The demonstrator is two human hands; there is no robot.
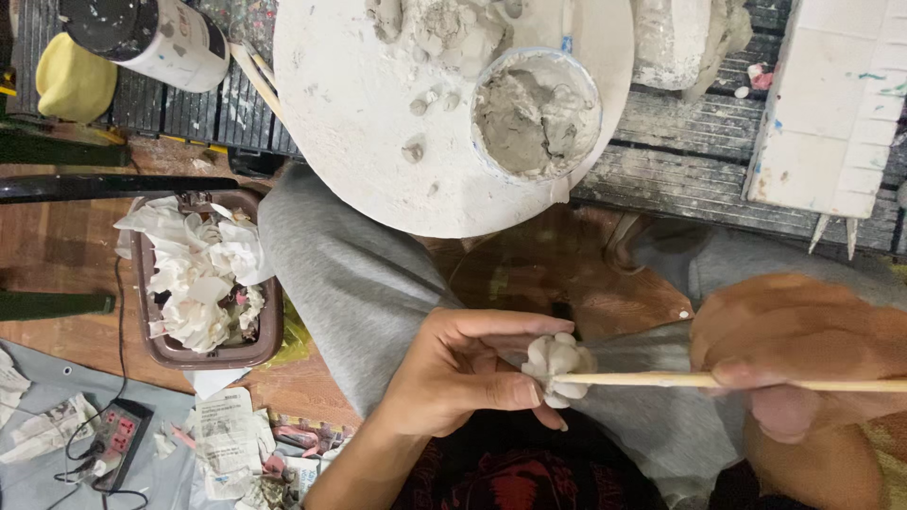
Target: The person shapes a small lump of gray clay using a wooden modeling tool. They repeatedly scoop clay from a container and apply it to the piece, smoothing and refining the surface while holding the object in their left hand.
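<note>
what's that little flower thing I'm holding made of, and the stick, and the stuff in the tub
The small flower in the left hand looks like soft, matte off-white clay, with rounded pinched petals. The stick in the right hand seems bare pale wood or bamboo, thin, straight and unpainted. The tub holds what appears to be wet grey clay, lumpy and smeared.

White tub: cylindrical white plastic tub with a printed label (pixel 161 38), at eleven o'clock, dark paint-spattered lid.
Printed sheets: crumpled white paper leaflets (pixel 227 439), at seven o'clock.
Meter: small dark device with red panel (pixel 118 434), at eight o'clock.
</note>
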